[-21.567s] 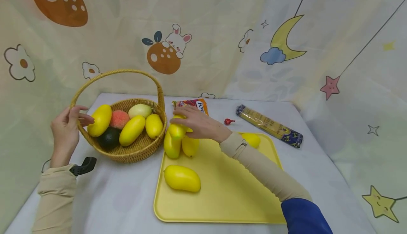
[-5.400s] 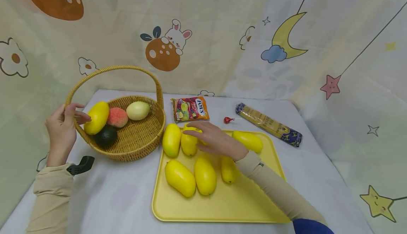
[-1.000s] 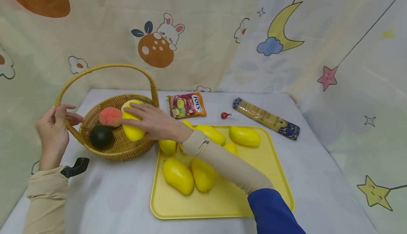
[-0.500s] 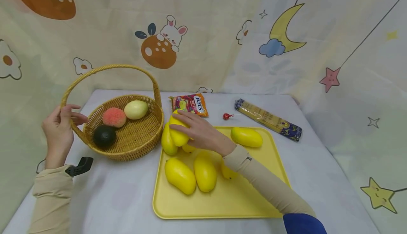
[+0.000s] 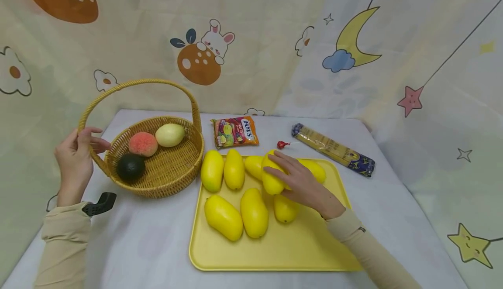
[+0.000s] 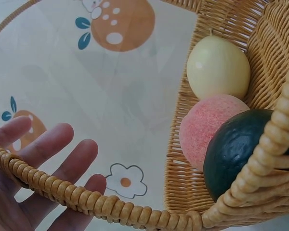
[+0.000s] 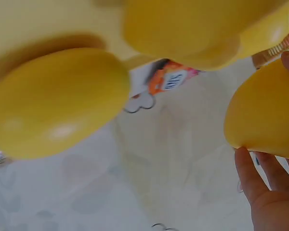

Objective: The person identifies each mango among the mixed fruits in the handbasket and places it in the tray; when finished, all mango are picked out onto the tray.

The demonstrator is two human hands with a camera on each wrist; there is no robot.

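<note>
My right hand (image 5: 302, 184) grips a yellow mango (image 5: 273, 180) over the tray, fingers on its far side; in the right wrist view fingertips touch the held mango (image 7: 265, 113). Several mangoes, such as this lower-left mango (image 5: 223, 217), lie on the yellow tray (image 5: 251, 256). The left hand (image 5: 74, 160) rests against the wicker basket's handle (image 5: 141, 80), its fingers nearly straight behind it in the left wrist view. Inside the basket (image 5: 173, 180) are a pink fuzzy peach (image 5: 143, 144), a pale yellow-green fruit (image 5: 170, 135) and a dark green avocado (image 5: 131, 167).
An orange bag of Fox's candy (image 5: 235, 132) lies behind the tray. To its right are a red lollipop (image 5: 281, 144) and a long noodle-like packet (image 5: 333, 149). A patterned cloth (image 5: 259, 70) hangs behind the white table (image 5: 145, 241).
The right hand has carried the mango from over the basket rightward to above the tray's middle. Earlier, other mangoes left the basket for the tray. The left hand stays at the handle.
</note>
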